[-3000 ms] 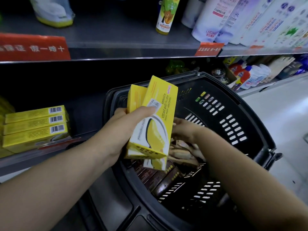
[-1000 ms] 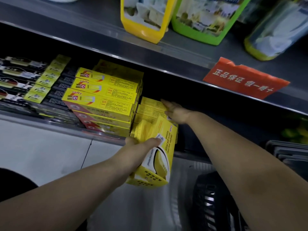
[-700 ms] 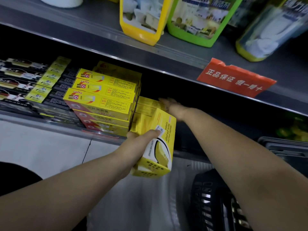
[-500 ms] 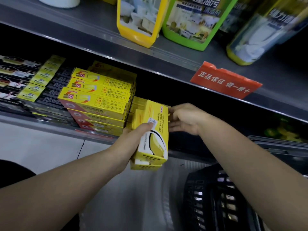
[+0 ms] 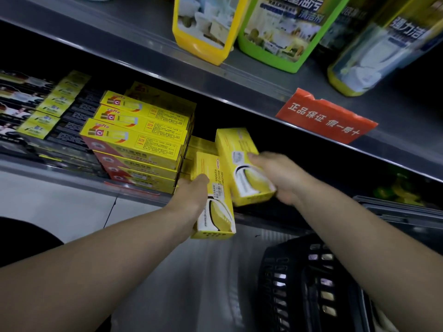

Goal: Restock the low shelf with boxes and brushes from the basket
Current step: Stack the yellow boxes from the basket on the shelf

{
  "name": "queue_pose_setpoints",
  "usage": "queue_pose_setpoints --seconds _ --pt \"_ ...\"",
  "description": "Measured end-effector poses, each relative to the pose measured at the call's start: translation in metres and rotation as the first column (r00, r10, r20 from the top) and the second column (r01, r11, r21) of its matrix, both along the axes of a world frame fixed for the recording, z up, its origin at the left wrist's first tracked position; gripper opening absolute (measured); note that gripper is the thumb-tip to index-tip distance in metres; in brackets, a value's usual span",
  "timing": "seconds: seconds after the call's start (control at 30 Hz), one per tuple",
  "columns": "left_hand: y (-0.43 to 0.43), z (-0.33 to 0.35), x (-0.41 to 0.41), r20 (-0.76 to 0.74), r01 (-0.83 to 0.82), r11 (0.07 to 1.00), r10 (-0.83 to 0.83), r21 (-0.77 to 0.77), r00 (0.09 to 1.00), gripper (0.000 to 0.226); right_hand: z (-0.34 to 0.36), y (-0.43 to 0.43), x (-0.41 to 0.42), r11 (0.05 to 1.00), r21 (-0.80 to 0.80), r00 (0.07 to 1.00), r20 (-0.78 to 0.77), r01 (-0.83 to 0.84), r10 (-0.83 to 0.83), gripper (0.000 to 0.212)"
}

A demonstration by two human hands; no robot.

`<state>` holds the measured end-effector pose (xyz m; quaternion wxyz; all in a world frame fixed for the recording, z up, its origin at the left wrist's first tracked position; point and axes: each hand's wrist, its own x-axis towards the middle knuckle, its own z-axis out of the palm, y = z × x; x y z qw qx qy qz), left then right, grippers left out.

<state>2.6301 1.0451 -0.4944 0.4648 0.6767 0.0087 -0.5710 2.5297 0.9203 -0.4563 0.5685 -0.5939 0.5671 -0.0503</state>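
My left hand [image 5: 193, 196] grips a yellow box [image 5: 215, 212] with a brush picture, held upright in front of the low shelf edge [image 5: 134, 191]. My right hand [image 5: 278, 178] grips a second yellow box [image 5: 242, 164] of the same kind, tilted, just right of the first and at the shelf opening. Behind them more yellow boxes [image 5: 201, 146] lie on the low shelf. The black basket [image 5: 299, 279] stands at the lower right; its contents are out of sight.
A stack of yellow and red boxes [image 5: 139, 144] fills the shelf left of my hands, with dark and green packets [image 5: 45, 111] further left. Cleaner bottles [image 5: 278, 32] stand on the upper shelf, above a red price tag [image 5: 326, 118]. The shelf space right of my hands is dark.
My right hand has taken one yellow box off the pair in my left hand and holds it toward the shelf. My left hand keeps the other box.
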Motion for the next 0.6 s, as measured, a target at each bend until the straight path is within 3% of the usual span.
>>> queue_pose_setpoints --seconds 0.07,0.13,0.23,0.33,0.43,0.6 --pt "0.0 -0.003 -0.001 0.031 0.022 1.0 -0.022 0.014 0.999 0.038 -0.007 -0.028 0.012 0.913 -0.323 0.938 -0.313 -0.25 0.147 0.045" --pt "-0.003 -0.005 0.0 0.042 0.037 0.999 -0.038 0.026 0.998 0.034 -0.02 -0.057 0.025 0.756 -0.42 0.821 -0.505 -0.502 0.265 0.055" --pt "-0.005 -0.01 0.003 0.056 0.027 1.0 -0.028 0.014 0.998 0.032 -0.054 -0.089 0.046 0.66 -0.438 0.775 -0.501 -0.61 0.385 0.056" --pt "-0.006 -0.013 0.005 0.043 0.013 1.0 -0.012 -0.018 0.999 0.032 -0.088 -0.102 0.064 0.658 -0.419 0.765 -0.499 -0.625 0.408 0.056" --pt "-0.006 -0.015 0.006 0.036 0.002 0.999 -0.001 -0.043 0.999 0.034 -0.114 -0.102 0.075 0.651 -0.317 0.688 -0.565 -0.69 0.455 0.054" --pt "-0.008 -0.019 0.006 0.033 0.028 0.999 -0.027 -0.024 0.999 0.038 -0.119 -0.098 0.078 0.555 -0.279 0.586 -0.628 -0.784 0.512 0.056"
